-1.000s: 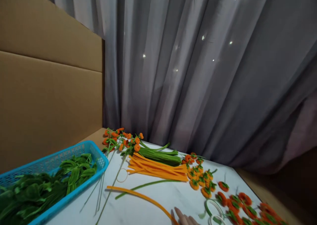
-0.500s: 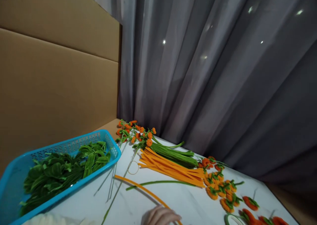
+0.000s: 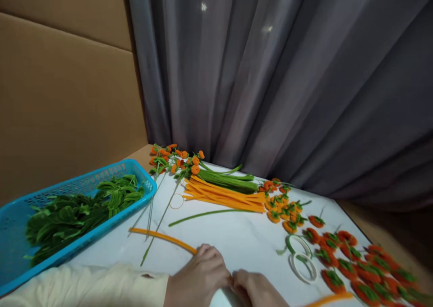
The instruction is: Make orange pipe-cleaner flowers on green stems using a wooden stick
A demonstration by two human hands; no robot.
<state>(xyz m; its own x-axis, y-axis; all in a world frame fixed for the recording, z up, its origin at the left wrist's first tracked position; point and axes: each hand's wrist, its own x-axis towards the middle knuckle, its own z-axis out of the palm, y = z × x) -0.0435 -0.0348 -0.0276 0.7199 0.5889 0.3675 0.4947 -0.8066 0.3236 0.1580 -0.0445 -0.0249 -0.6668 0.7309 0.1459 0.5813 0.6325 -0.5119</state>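
Orange pipe cleaner (image 3: 162, 236) lies on the white table (image 3: 237, 239), running from ten o'clock of the hands into the left hand (image 3: 199, 277). It looks light, fuzzy and easily bent, best pinched near an end. Left fingers (image 3: 211, 257) are curled shut over it; the right hand (image 3: 259, 291) touches them, its grip hidden.

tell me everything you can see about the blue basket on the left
The blue basket is a shallow rectangular tray, seemingly plastic, with perforated mesh walls and a smooth rim. It rests flat on the white table at the left, running out of frame, and holds a heap of green leaf-shaped pieces. Thin green stems lie by its near corner.
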